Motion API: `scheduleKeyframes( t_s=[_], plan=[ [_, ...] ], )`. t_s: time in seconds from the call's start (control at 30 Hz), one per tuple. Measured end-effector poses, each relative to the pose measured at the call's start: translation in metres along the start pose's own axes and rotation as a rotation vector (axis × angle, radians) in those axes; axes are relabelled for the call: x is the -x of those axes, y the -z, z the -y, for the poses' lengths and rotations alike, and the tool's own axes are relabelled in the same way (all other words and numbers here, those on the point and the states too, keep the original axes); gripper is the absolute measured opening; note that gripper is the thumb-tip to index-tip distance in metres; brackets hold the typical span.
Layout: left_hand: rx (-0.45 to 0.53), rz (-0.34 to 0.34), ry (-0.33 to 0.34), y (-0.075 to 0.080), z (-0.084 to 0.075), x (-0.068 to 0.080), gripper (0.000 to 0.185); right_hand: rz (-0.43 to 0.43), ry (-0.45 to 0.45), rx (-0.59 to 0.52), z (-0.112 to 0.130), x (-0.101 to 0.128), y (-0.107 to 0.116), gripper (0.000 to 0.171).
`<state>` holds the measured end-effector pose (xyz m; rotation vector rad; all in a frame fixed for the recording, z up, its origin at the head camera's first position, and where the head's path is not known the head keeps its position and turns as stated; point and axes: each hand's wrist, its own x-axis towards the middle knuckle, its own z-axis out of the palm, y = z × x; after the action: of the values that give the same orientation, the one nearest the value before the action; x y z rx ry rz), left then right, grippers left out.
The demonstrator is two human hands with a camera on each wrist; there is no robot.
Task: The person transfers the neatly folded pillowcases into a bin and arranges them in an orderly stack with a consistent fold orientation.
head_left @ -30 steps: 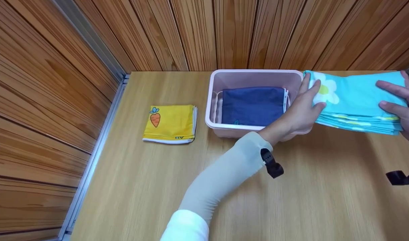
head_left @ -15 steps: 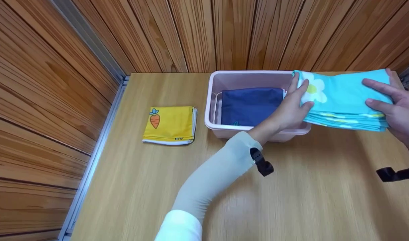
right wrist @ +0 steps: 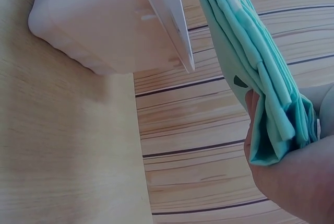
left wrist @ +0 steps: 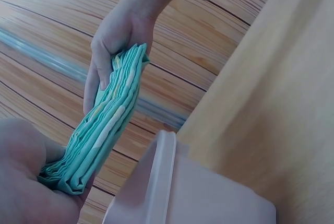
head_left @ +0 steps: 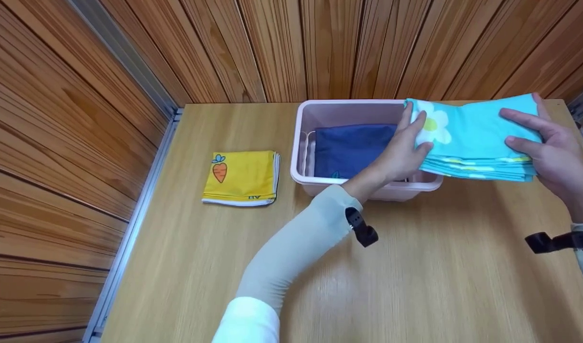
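head view: the table (head_left: 391, 286) carries a pink bin (head_left: 348, 113); the turquoise cloth (head_left: 477, 128), folded, is raised at its right end, navy cloth (head_left: 351, 147) lies inside, yellow cloth (head_left: 243, 174) left; left hand (head_left: 398, 155) and right hand (head_left: 553, 152) grip the turquoise cloth's ends.

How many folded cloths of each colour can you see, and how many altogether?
Turquoise flower-printed folded cloth: 1
Yellow carrot-printed folded cloth: 1
Dark blue folded cloth, in the pale pink plastic bin: 1
Total: 3
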<state>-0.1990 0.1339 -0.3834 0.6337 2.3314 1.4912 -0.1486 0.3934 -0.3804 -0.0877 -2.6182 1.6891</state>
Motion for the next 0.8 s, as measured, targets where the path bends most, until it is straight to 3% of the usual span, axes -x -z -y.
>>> scheduleKeyframes(
  t_s=[0.23, 0.53, 0.8],
  plan=[
    [-0.020, 0.002, -0.008, 0.010, 0.004, 0.002, 0.064, 0.028, -0.036, 0.001, 0.007, -0.006, -0.008, 0.049],
    [-0.086, 0.014, -0.014, 0.025, 0.005, 0.003, 0.064, 0.047, 0.029, -0.065, 0.012, -0.012, -0.017, 0.047],
    [-0.074, 0.002, 0.007, 0.038, 0.011, 0.008, 0.065, 0.059, 0.013, -0.051, 0.020, -0.019, -0.030, 0.047]
  ],
)
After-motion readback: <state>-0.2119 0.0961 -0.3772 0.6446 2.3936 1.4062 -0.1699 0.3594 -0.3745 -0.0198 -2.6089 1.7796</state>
